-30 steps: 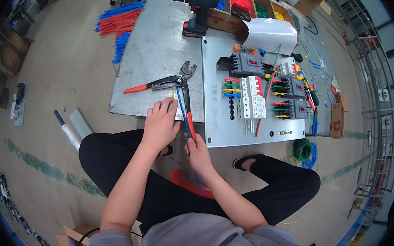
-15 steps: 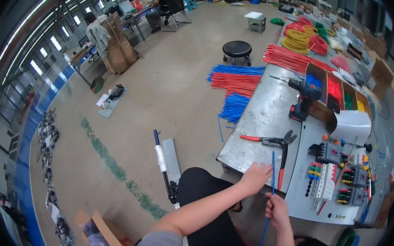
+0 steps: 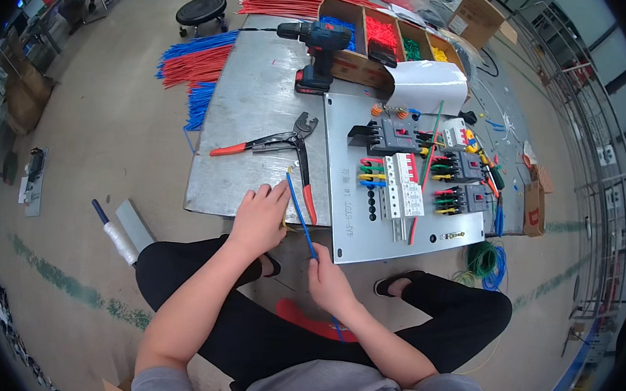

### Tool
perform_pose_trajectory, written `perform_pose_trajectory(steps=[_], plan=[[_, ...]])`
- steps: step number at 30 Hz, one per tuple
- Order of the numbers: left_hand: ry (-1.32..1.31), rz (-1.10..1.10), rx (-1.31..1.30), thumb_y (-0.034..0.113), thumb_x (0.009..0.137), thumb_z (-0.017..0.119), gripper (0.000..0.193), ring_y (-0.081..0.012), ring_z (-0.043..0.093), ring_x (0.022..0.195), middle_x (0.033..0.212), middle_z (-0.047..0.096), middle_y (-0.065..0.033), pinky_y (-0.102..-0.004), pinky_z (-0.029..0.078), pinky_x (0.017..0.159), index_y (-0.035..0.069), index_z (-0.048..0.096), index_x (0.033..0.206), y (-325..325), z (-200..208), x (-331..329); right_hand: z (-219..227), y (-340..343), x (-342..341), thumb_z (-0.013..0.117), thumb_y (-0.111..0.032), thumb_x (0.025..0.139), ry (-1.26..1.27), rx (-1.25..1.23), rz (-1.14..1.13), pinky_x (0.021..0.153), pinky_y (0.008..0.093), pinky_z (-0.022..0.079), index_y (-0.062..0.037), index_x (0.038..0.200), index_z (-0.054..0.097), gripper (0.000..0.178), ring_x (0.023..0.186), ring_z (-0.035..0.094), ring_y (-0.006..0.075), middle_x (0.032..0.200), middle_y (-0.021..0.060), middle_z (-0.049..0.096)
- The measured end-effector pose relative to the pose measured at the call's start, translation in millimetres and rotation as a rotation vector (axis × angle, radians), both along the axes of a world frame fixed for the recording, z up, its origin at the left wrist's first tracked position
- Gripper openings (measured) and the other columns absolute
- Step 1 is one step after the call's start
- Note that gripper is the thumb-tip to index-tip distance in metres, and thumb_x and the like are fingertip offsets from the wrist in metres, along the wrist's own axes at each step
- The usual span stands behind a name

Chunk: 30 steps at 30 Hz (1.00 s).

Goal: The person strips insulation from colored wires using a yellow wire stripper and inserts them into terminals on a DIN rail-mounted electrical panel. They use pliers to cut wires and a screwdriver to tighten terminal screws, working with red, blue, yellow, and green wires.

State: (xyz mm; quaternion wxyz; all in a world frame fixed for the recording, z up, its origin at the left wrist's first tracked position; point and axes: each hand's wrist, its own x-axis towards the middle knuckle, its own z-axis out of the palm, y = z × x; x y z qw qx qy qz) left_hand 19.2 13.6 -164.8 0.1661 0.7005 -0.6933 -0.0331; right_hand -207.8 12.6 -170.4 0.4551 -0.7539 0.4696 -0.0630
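My right hand [image 3: 330, 283] pinches a thin blue wire [image 3: 300, 209] near its lower part; the wire slants up and left to a bare tip close to my left hand. My left hand [image 3: 259, 217] rests at the near edge of the grey metal sheet [image 3: 253, 116], fingers curled beside the wire's upper end. Red-handled crimping pliers [image 3: 287, 148] lie open on the sheet just beyond my hands. To the right lies a white mounting panel [image 3: 369, 230] carrying circuit breakers [image 3: 403, 185] and coloured wiring.
A blue cordless drill [image 3: 319, 43] stands at the sheet's far end beside a cardboard tray of coloured parts [image 3: 386, 38]. Bundles of red and blue wires [image 3: 194, 62] lie on the floor to the left. A black stool [image 3: 201, 11] and a green wire coil [image 3: 482, 259] are nearby.
The view swung left toward the hall, then back down onto the work. My hands stay at the sheet's near edge with the blue wire.
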Motion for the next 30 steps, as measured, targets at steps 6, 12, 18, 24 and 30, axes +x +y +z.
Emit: perform_pose_trajectory(steps=[6, 12, 18, 24, 30], plan=[[0.089, 0.001, 0.083, 0.02, 0.069, 0.089, 0.083, -0.0304, 0.053, 0.129, 0.148, 0.054, -0.01, -0.0414, 0.045, 0.104, 0.002, 0.054, 0.143, -3.9, 4.2, 0.1, 5.7, 2.6, 8.7, 0.045, -0.014, 0.108, -0.103, 0.039, -0.066, 0.069, 0.0625, 0.048, -0.0022, 0.149, 0.034, 0.044, 0.078, 0.066, 0.0542, 0.08, 0.0332, 0.067], [0.113, -0.036, 0.067, 0.024, 0.069, 0.091, 0.084, -0.0311, 0.051, 0.134, 0.146, 0.055, -0.0107, -0.0437, 0.044, 0.109, 0.003, 0.056, 0.142, -10.7, 2.1, 4.7, -5.2, 1.4, 24.3, 0.046, -0.012, 0.108, -0.122, 0.066, -0.103, 0.068, 0.0624, 0.047, -0.0037, 0.149, 0.034, 0.044, 0.077, 0.065, 0.0541, 0.08, 0.0323, 0.067], [0.157, -0.089, 0.025, 0.026, 0.069, 0.091, 0.085, -0.0325, 0.047, 0.141, 0.151, 0.053, -0.012, -0.0435, 0.043, 0.112, 0.002, 0.057, 0.143, -13.3, -6.9, 11.6, -26.2, 2.1, 22.9, 0.047, -0.01, 0.108, -0.265, 0.058, -0.143, 0.067, 0.0502, 0.05, -0.0033, 0.147, 0.039, 0.04, 0.074, 0.067, 0.0397, 0.082, 0.0204, 0.064], [0.214, -0.145, -0.055, 0.03, 0.069, 0.091, 0.086, -0.0321, 0.048, 0.143, 0.157, 0.052, -0.0098, -0.0444, 0.041, 0.113, 0.003, 0.058, 0.144, -12.1, -23.4, 22.0, -36.2, 6.7, 24.3, 0.048, -0.01, 0.108, -0.373, 0.125, -0.215, 0.066, 0.0378, 0.049, -0.0026, 0.145, 0.044, 0.038, 0.07, 0.063, 0.0222, 0.08, 0.0118, 0.061], [0.151, -0.128, -0.073, 0.041, 0.076, 0.086, 0.08, -0.03, 0.048, 0.142, 0.157, 0.053, -0.0051, -0.0429, 0.037, 0.114, 0.009, 0.061, 0.145, -9.1, -27.9, 18.4, -26.1, 2.1, 23.9, 0.047, -0.01, 0.11, -0.349, 0.206, -0.228, 0.068, 0.0287, 0.047, -0.0024, 0.149, 0.043, 0.04, 0.072, 0.054, 0.0106, 0.081, 0.0026, 0.057]])
